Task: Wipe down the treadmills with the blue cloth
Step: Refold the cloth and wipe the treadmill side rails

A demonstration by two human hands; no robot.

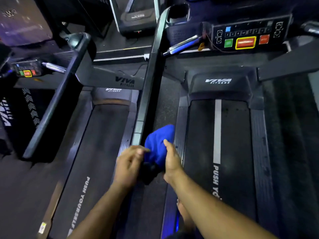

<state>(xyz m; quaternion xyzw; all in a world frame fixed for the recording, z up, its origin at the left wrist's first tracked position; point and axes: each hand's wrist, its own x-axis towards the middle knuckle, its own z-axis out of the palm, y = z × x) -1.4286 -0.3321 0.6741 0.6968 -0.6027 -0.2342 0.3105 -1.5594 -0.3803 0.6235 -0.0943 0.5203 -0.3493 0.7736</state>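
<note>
At lower centre of the frame, both hands are gripping a bunched blue cloth over the gap between two treadmills: left hand pinching its edge, right hand curling around it.

We see through one wide-angle head camera, looking forward and steeply down from standing height. It hangs over the gap between two treadmills, close above the forearms. The control panel sits at one o'clock; a second treadmill's belt runs toward ten o'clock.
</note>
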